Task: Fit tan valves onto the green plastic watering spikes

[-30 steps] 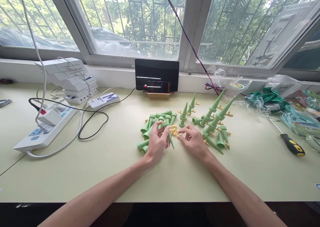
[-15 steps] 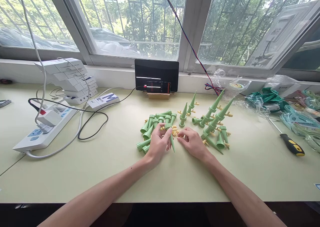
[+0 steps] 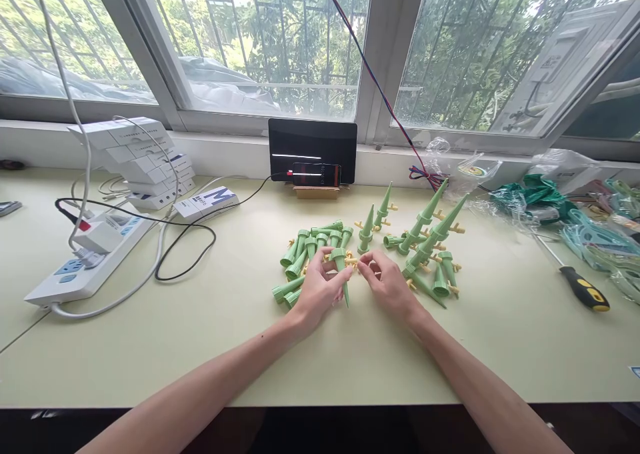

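Note:
My left hand [image 3: 323,284] is closed around a green plant watering spike [image 3: 339,259], whose tip points down toward the table. A yellow valve stem [image 3: 351,261] juts from the spike's right side. At the stem's outer end, my right hand [image 3: 384,277] is closed in a pinch; what its fingertips hold is too small to make out. Left of my left hand lies a bunch of green watering spikes [image 3: 298,262]. To the right, other spikes with yellow valves [image 3: 425,244] stand or lie together, and some of them are stacked.
A tablet [image 3: 313,149] and a phone lean at the back on a small stand [image 3: 316,192]. At left are a power strip [image 3: 75,267], cables and stacked white boxes [image 3: 145,161]. A screwdriver [image 3: 584,289] and plastic bags [image 3: 535,197] lie at right.
My right hand has risen slightly to the end of the valve stem. The spike in my left hand has turned a little, so more of its side faces me.

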